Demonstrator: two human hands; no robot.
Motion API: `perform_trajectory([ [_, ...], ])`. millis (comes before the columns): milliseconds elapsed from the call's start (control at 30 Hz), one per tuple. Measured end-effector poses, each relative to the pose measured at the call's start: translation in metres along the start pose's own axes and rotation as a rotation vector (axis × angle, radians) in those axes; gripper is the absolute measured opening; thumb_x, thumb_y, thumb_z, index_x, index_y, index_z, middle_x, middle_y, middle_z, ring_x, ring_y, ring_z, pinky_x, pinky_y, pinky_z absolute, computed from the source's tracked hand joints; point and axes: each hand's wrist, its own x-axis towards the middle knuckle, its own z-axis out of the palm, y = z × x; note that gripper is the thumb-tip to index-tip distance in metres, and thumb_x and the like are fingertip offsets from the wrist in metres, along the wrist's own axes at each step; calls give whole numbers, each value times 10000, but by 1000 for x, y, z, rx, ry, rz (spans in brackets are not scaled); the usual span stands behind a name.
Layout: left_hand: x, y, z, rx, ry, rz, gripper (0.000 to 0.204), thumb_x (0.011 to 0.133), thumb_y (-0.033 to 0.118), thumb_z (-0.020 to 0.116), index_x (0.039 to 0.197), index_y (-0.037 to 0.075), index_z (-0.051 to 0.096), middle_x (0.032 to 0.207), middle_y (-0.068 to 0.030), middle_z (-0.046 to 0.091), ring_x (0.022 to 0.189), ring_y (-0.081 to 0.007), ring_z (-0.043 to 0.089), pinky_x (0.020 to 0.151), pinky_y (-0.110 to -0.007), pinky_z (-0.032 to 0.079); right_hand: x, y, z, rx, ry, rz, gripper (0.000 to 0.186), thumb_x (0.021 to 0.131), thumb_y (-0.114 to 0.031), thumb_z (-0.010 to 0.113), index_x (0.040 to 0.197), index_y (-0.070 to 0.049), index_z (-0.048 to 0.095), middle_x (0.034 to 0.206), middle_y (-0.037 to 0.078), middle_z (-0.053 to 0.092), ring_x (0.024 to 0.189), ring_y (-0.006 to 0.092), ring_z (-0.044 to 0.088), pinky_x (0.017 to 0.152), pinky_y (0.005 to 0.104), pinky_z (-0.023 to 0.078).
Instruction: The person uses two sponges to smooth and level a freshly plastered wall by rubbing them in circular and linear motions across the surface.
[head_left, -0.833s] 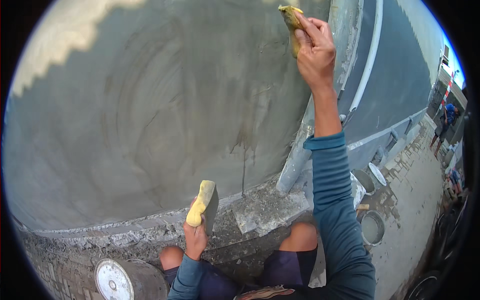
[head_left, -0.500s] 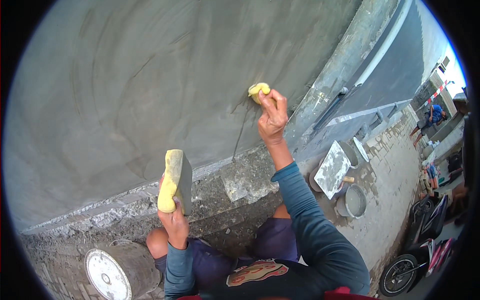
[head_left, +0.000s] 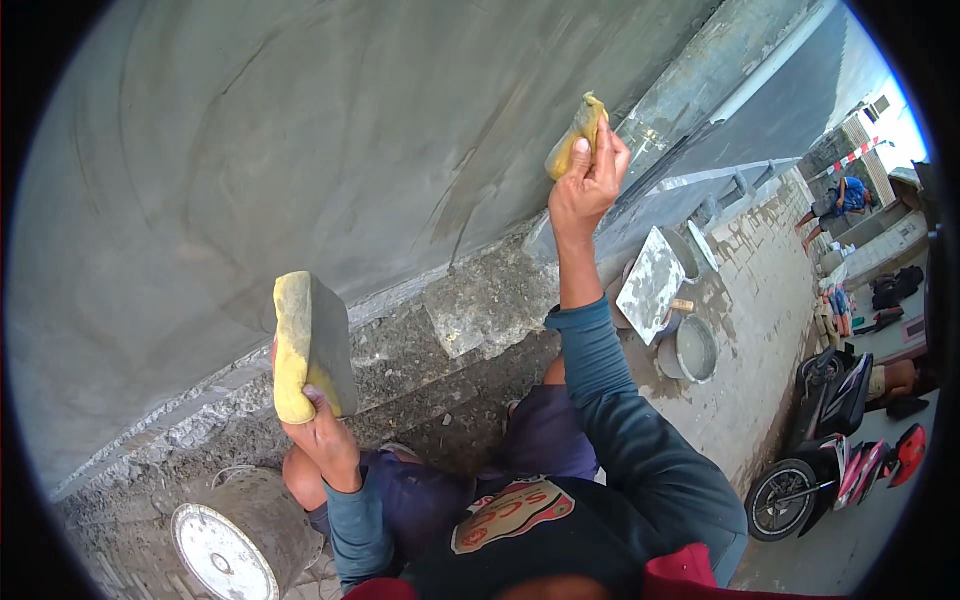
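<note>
My left hand [head_left: 325, 440] grips a plastering float [head_left: 300, 350], a thick yellow block with a broad grey face, held upright in front of the wall. Its thumb shows on the near end; the other fingers are mostly hidden behind. Up and to the right, my right hand [head_left: 588, 190] pinches a yellow sponge [head_left: 577, 135], partly grey with cement, between thumb and fingers. The sponge is at the grey plastered wall [head_left: 330, 130], near its right-hand edge; whether it touches cannot be made out. Darker wet streaks run down the plaster below it.
A rough concrete ledge [head_left: 490, 300] runs along the wall's foot. An upturned bucket [head_left: 250, 530] stands at lower left. To the right are a cement-smeared board [head_left: 655, 280] and a bucket of grey mix [head_left: 690, 350]. Farther right are a motorbike [head_left: 800, 495] and a person in blue [head_left: 850, 195].
My right hand has moved up and to the right along the wall with the sponge. The float in my left hand has shifted left and slightly up. The view has turned a little.
</note>
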Motion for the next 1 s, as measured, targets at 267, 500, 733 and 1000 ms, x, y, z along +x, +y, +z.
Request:
perform_trajectory([
  [267,2,-11,-1,-10,45,-33,468,1051,255,479,1393,-64,457,1366,-159,536,1216,-224,522,1048,-348,379,-161,-20,39,-67,-173,113,364,948,-84,603,1256,102,551,1187,223,535,1065,364,575,895,418,493],
  [500,-5,-15,-10,-32,80,-52,471,1052,268,478,1396,-50,433,1346,-150,530,1195,-228,531,1030,-370,412,-254,5,-11,53,-367,695,425,969,-60,546,1383,24,502,1154,137,565,1000,252,597,870,346,491],
  [733,-14,-10,-21,-173,236,-188,484,1047,261,462,1427,-28,380,1400,-156,464,1243,-256,499,1059,-412,399,-203,16,55,164,-22,1085,420,988,-105,488,1347,107,436,1195,219,506,1030,343,584,901,401,469],
  [1000,-8,-8,-6,-153,272,-187,517,1050,290,448,1447,-32,370,1447,-155,433,1302,-267,456,1090,-430,369,-261,-58,65,868,-115,1797,225,975,0,502,1176,99,532,1148,172,578,1005,265,618,904,368,520],
])
